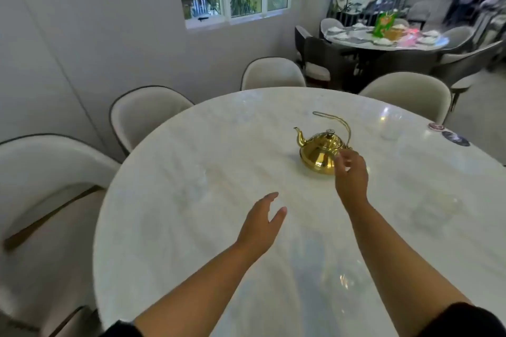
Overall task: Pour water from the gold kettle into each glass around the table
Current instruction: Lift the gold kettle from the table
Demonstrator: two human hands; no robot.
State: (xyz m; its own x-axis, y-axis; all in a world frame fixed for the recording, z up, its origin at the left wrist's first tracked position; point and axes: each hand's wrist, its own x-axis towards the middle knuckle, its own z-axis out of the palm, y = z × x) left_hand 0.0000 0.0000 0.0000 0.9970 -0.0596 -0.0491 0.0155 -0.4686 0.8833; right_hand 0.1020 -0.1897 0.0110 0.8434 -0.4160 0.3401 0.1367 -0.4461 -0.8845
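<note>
The gold kettle point(317, 152) stands upright near the middle of the round white marble table point(191, 227), spout to the left, handle raised. My right hand point(351, 175) hovers right beside its near right side, fingers loosely curled and holding nothing; whether it touches is unclear. My left hand point(262, 220) floats open over the table, nearer to me and left of the kettle. Clear glasses are faint against the marble: one point(390, 128) at the far right, one point(198, 179) at the left, one point(343, 279) close to me. A glass dish point(435, 206) lies at the right.
Cream upholstered chairs ring the table: point(147, 115), point(273, 72), point(408, 93), and a large chair point(41, 186) at the left. Two small dark round items point(454, 138) lie at the table's far right edge. Another set table point(383, 35) stands behind.
</note>
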